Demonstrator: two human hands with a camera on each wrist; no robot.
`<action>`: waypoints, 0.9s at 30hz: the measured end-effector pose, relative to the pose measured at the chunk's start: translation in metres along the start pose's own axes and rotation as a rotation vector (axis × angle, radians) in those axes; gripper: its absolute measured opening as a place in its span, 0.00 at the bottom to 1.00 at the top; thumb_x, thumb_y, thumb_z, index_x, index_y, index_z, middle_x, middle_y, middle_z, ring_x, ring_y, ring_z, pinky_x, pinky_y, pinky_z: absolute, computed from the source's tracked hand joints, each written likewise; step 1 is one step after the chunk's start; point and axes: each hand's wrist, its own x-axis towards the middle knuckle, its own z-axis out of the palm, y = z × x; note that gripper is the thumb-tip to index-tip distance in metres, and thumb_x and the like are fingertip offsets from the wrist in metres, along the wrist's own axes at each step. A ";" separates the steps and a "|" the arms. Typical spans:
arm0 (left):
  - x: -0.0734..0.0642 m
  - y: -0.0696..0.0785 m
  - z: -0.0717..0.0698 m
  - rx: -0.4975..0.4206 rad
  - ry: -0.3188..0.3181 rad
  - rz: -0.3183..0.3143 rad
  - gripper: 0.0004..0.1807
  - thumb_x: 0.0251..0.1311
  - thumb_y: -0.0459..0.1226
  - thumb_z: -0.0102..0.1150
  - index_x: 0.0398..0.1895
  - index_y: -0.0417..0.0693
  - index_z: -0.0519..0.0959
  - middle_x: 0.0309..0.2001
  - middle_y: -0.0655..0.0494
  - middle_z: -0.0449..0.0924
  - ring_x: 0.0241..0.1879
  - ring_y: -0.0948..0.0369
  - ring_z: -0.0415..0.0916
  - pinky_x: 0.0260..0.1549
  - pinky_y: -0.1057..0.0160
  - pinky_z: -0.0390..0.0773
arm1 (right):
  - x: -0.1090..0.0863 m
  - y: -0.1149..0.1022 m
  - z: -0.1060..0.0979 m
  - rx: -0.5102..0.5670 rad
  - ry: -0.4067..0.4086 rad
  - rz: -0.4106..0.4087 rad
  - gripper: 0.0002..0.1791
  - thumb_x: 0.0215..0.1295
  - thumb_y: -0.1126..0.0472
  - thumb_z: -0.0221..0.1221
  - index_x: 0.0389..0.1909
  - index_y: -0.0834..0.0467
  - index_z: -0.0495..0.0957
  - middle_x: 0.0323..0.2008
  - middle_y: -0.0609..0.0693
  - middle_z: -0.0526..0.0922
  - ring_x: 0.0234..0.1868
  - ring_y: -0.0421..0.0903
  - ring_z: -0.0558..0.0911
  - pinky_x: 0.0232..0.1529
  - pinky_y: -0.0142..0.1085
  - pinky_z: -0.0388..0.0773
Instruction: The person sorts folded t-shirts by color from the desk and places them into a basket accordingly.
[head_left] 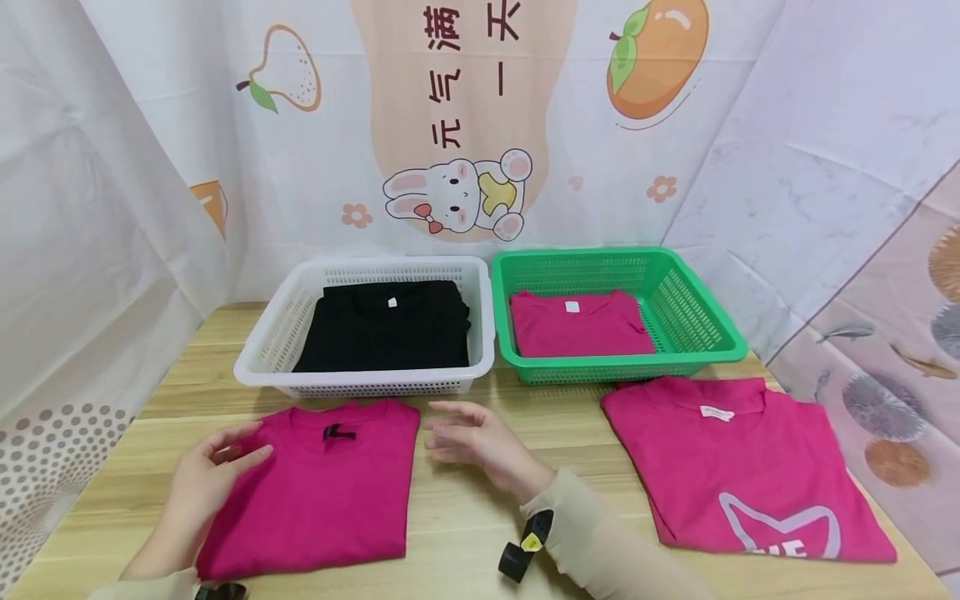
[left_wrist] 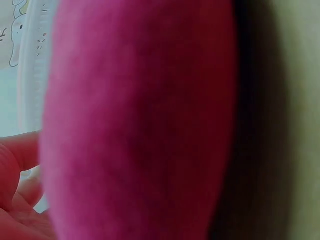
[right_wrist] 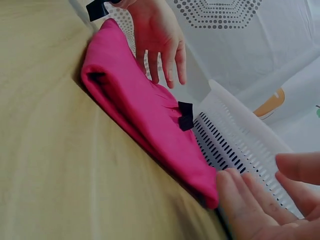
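Note:
A folded magenta T-shirt (head_left: pixel 322 492) with a black neck label lies on the table in front of the white basket. My left hand (head_left: pixel 210 479) is at its left edge, thumb and fingers spread and slightly bent, gripping nothing. Just off the shirt's upper right corner is my right hand (head_left: pixel 480 446), fingers loosely extended and holding nothing. In the right wrist view, the fingertips (right_wrist: pixel 230 187) appear close to the shirt's corner; whether they touch it I cannot tell. Blurred magenta cloth (left_wrist: pixel 135 120) fills most of the left wrist view and hides part of the left hand (left_wrist: pixel 17 190).
Behind the shirt stands a white basket (head_left: pixel 363 379) with folded black clothing (head_left: pixel 382 333) inside. Touching or close beside it, a green basket (head_left: pixel 697 321) contains a folded magenta shirt (head_left: pixel 577 329). Another magenta T-shirt (head_left: pixel 735 467), printed with a star, lies at the table's right side.

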 end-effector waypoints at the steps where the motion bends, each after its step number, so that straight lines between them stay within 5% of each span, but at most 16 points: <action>1: 0.000 -0.001 0.000 0.014 -0.002 -0.004 0.29 0.56 0.43 0.72 0.60 0.43 0.78 0.35 0.94 0.69 0.36 0.86 0.69 0.34 0.82 0.71 | 0.000 0.002 0.000 0.002 -0.005 0.009 0.27 0.70 0.69 0.55 0.69 0.65 0.66 0.63 0.71 0.73 0.48 0.51 0.86 0.56 0.48 0.80; 5: 0.002 -0.004 0.000 0.052 0.000 -0.038 0.34 0.56 0.44 0.72 0.64 0.40 0.74 0.41 0.88 0.67 0.39 0.83 0.65 0.35 0.82 0.71 | -0.003 0.009 0.000 0.001 -0.022 0.038 0.29 0.70 0.70 0.54 0.71 0.64 0.64 0.62 0.71 0.73 0.49 0.52 0.85 0.55 0.49 0.81; 8: 0.002 -0.003 0.000 0.062 -0.014 -0.087 0.37 0.57 0.45 0.71 0.68 0.42 0.70 0.56 0.68 0.71 0.46 0.76 0.67 0.35 0.82 0.71 | -0.004 0.013 0.000 0.001 -0.027 0.056 0.29 0.70 0.70 0.54 0.71 0.64 0.63 0.62 0.70 0.74 0.50 0.53 0.85 0.55 0.50 0.81; 12: 0.003 -0.002 -0.001 0.072 -0.047 -0.118 0.42 0.58 0.45 0.70 0.73 0.43 0.62 0.70 0.39 0.64 0.43 0.80 0.68 0.34 0.78 0.74 | -0.005 0.016 0.001 -0.006 -0.030 0.092 0.29 0.70 0.71 0.54 0.72 0.64 0.63 0.61 0.69 0.75 0.49 0.52 0.85 0.54 0.49 0.81; 19: 0.004 -0.009 -0.005 0.021 -0.150 -0.112 0.48 0.62 0.46 0.66 0.78 0.45 0.50 0.74 0.30 0.54 0.36 0.93 0.59 0.35 0.78 0.74 | -0.008 0.021 0.004 0.005 -0.028 0.118 0.30 0.67 0.74 0.55 0.71 0.64 0.64 0.60 0.68 0.76 0.47 0.51 0.85 0.53 0.48 0.82; 27: 0.008 -0.019 -0.011 -0.088 -0.226 -0.102 0.46 0.60 0.37 0.67 0.76 0.58 0.51 0.72 0.23 0.51 0.37 0.88 0.69 0.38 0.73 0.79 | -0.010 0.024 0.007 0.002 -0.065 0.127 0.29 0.68 0.73 0.55 0.70 0.64 0.66 0.58 0.66 0.78 0.47 0.51 0.85 0.53 0.48 0.82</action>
